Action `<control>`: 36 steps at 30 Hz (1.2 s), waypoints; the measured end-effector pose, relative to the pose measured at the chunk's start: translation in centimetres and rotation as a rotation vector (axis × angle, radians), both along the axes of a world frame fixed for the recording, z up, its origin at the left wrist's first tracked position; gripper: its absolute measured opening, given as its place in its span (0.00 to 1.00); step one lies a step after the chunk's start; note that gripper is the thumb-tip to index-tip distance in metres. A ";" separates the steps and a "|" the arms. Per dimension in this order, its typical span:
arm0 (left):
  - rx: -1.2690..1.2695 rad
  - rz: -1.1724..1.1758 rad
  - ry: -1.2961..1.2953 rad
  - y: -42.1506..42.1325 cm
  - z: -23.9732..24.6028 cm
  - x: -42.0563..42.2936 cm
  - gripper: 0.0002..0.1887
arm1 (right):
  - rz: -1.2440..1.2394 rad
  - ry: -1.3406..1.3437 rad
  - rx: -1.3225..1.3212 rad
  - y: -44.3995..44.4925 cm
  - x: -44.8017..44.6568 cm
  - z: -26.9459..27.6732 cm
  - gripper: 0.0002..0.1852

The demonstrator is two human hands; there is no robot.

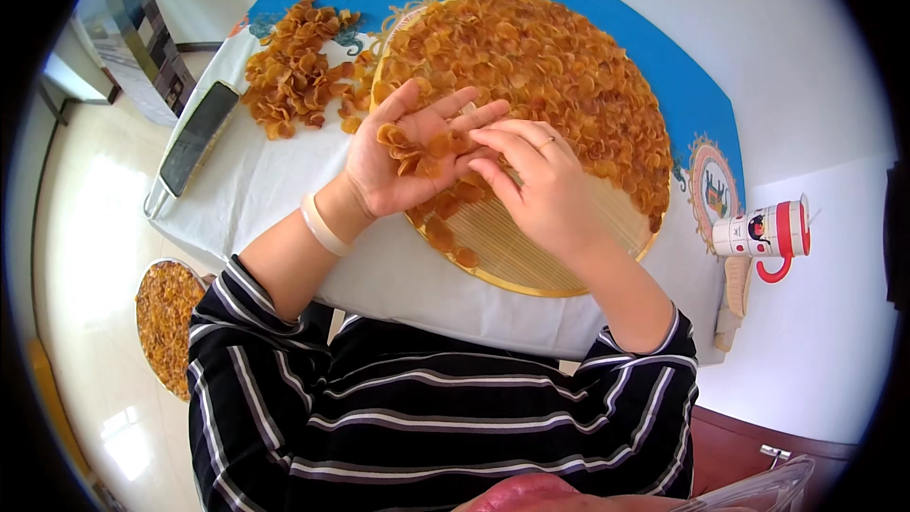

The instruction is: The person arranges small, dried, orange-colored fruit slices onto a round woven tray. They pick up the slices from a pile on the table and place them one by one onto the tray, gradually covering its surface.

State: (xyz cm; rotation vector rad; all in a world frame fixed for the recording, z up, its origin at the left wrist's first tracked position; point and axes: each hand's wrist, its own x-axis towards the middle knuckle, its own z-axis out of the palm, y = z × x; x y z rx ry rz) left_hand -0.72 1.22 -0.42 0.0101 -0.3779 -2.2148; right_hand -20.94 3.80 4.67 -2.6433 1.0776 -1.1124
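Observation:
My left hand [384, 171] is palm up above the left part of a round woven bamboo tray [540, 256], with a few thin amber-brown dried slices [409, 153] lying in it. Its fingers are spread towards the right. My right hand [547, 181] meets it there, thumb and fingertips drawn together by the left fingers. Whether a slice is between those fingertips cannot be made out. Overlapping slices [526, 57] cover the tray's far and right parts; bare weave shows on the near side. A loose heap of slices [295, 78] lies on the cloth, left of the tray.
A dark-screened phone [199, 139] rests by the table's left edge. At the right edge stands a lidded mug [764, 231] with a red handle. The white and blue tablecloth [242, 206] hangs over the edges. Low on the left is another round container filled with slices [167, 327].

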 end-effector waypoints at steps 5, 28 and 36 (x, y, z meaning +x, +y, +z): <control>0.035 0.000 -0.023 0.2 0.6 -0.2 0.41 | -0.003 -0.012 -0.012 -0.5 1.1 -0.7 0.12; 0.039 0.060 0.108 -0.3 0.5 0.3 0.39 | -0.256 -0.135 0.458 3.0 -4.4 -2.1 0.10; 0.020 0.066 0.079 -0.4 0.3 0.4 0.39 | -0.313 -0.068 0.420 2.5 -4.4 -5.0 0.13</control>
